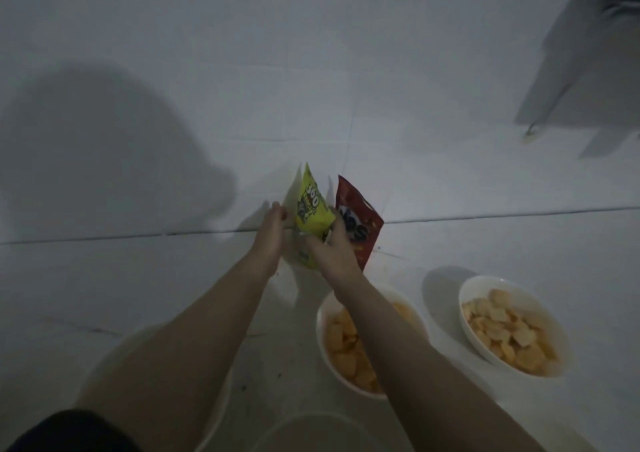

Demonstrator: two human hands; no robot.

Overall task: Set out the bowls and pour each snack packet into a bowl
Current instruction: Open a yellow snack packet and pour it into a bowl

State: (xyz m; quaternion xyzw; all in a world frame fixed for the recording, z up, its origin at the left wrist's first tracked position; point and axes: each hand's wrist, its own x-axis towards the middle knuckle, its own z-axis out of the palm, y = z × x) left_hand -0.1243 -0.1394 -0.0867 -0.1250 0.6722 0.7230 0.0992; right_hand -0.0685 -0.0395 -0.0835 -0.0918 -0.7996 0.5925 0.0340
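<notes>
The yellow-green packet (310,216) stood upright on the white floor (381,87), touching a red packet (360,223). Right hand (334,249) gripped its front; left hand (270,233) lay open-fingered beside it.

Both bare arms reach forward close together, the left hand (270,229) held side-on with its fingers nearly straight, the right hand (332,247) with its fingers curled, pinching something.

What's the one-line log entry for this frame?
right hand: grips yellow packet | left hand: beside it, open | red packet: upright behind | two bowls filled
</notes>
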